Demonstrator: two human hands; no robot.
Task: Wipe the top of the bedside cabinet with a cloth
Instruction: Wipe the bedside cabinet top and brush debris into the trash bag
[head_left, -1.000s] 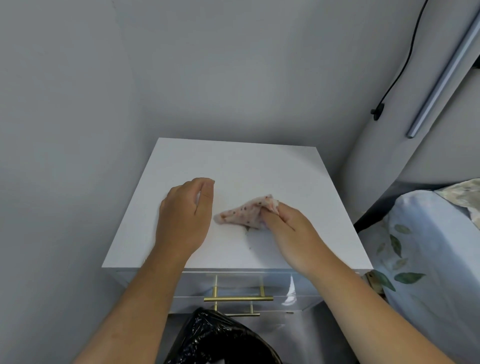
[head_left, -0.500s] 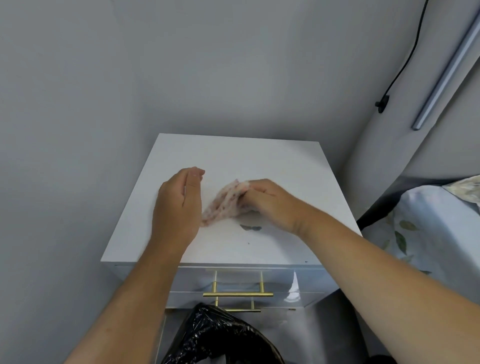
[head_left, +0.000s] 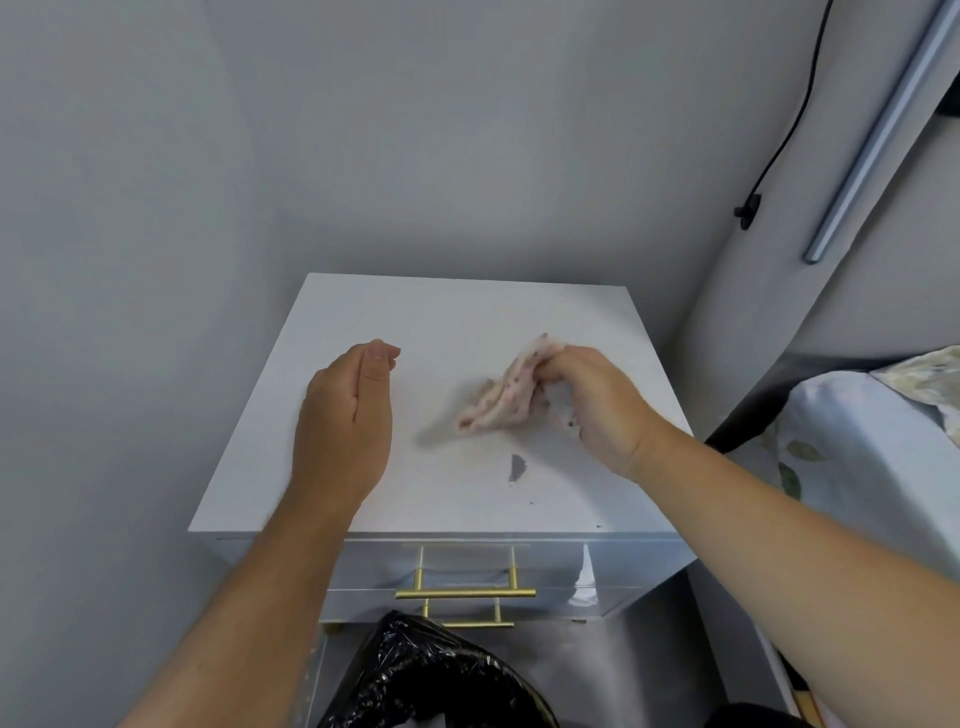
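The white bedside cabinet (head_left: 447, 312) stands in a corner, its flat top facing me. My right hand (head_left: 597, 400) is over the right half of the top, shut on a pink dotted cloth (head_left: 506, 397) that hangs from its fingers down toward the surface. My left hand (head_left: 345, 415) is over the left half, edge-on with fingers together and curled, holding nothing. A small grey mark (head_left: 517, 466) and a few dark specks lie on the top near the front, below the cloth.
Grey walls close in at the left and back. Gold drawer handles (head_left: 465, 592) show on the cabinet front, with a black bin bag (head_left: 431, 680) below. A bed with leaf-print bedding (head_left: 857, 457) is at the right; a black cable (head_left: 779, 140) hangs on the wall.
My right hand has carried the cloth from beside my left hand over to the right and lifted it. My left hand has stayed on the left side.
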